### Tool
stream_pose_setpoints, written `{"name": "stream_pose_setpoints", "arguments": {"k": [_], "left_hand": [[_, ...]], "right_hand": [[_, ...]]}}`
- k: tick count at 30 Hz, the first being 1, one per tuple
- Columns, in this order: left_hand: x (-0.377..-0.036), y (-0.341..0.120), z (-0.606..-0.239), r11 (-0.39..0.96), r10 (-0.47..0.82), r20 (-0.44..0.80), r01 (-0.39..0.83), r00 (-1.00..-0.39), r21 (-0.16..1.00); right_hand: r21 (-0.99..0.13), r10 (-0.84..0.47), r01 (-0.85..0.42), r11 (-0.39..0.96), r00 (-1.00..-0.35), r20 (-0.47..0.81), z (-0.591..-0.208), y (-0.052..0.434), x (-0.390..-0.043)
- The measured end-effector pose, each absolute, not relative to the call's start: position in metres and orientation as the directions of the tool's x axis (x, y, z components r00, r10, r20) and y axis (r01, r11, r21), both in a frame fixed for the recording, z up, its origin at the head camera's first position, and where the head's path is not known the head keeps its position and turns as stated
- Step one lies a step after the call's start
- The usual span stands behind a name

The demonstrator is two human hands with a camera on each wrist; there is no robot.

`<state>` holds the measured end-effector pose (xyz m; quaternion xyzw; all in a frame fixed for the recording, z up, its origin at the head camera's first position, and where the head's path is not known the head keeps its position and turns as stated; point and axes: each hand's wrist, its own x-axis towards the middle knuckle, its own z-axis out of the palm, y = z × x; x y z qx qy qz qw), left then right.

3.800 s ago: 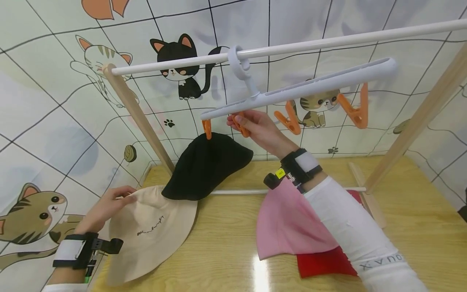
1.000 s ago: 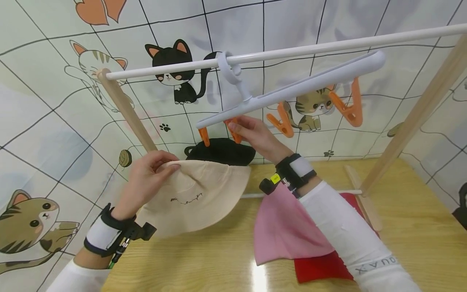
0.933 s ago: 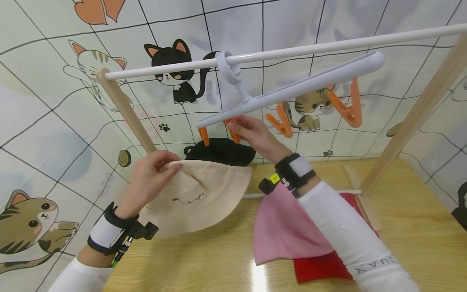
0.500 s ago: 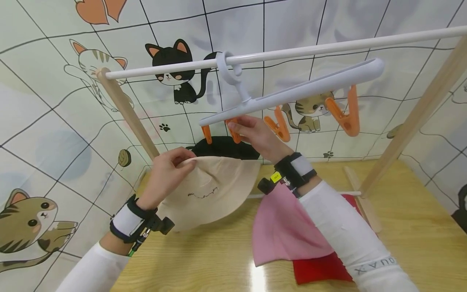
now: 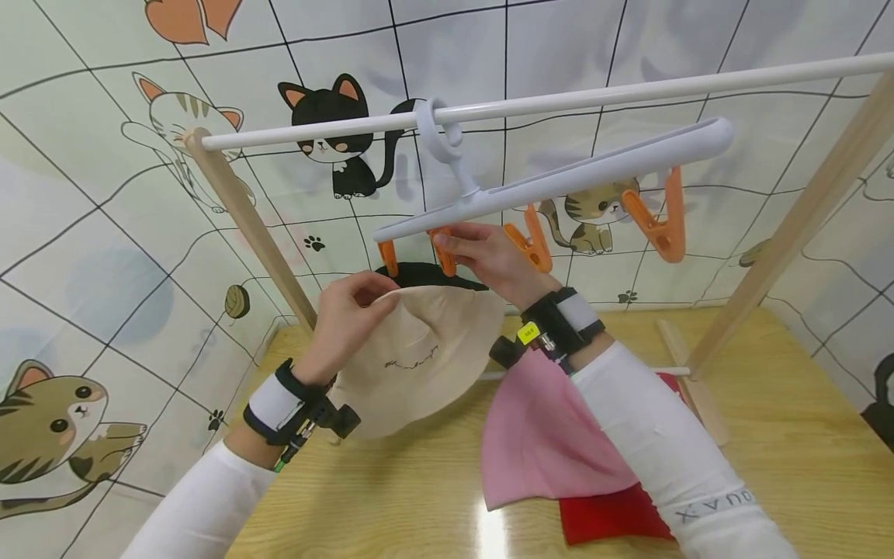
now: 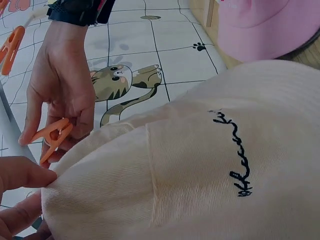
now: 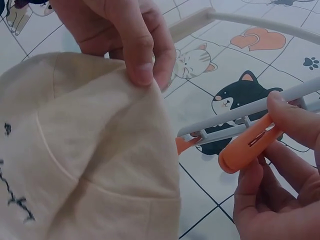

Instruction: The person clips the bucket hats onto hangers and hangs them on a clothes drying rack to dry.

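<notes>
My left hand point(image 5: 352, 318) pinches the crown edge of a beige bucket hat point(image 5: 426, 380), which hangs down in the air with dark stitched lettering on it. My right hand point(image 5: 492, 256) holds an orange clip point(image 5: 445, 252) between thumb and fingers. That clip is on a pale grey hanger point(image 5: 559, 182) hooked over a white rail point(image 5: 628, 93). The right wrist view shows the hat's top edge beside the orange clip point(image 7: 250, 145), apart from it. Behind the beige hat, a black hat point(image 5: 433, 275) is mostly hidden, below the end clip point(image 5: 388, 258).
More orange clips point(image 5: 663, 221) hang along the hanger's right side. A pink hat point(image 5: 545, 435) lies partly over a red one point(image 5: 615, 516) on the wooden table point(image 5: 391, 505). Wooden posts point(image 5: 251, 225) carry the rail, and a lower bar runs between them behind the hats.
My left hand has lifted the beige hat from the table's left side and carried it rightward and up toward the hanger, covering most of the black hat. My right hand stays at the clip.
</notes>
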<state>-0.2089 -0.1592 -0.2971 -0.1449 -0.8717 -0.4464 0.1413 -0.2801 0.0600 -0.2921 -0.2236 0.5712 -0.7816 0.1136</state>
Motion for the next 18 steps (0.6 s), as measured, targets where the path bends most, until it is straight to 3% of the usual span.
{"name": "stream_pose_setpoints", "arguments": {"k": [9, 18], "left_hand": [[-0.216, -0.141, -0.3, 0.547, 0.124, 0.399, 0.398, -0.909, 0.736], [-0.224, -0.124, -0.296, 0.532, 0.116, 0.378, 0.379, -0.919, 0.758]], "right_hand": [[-0.906, -0.42, -0.018, -0.423, -0.882, 0.214, -0.29, 0.057, -0.28], [-0.908, -0.411, 0.043, -0.417, -0.9, 0.146, -0.285, 0.058, -0.28]]}}
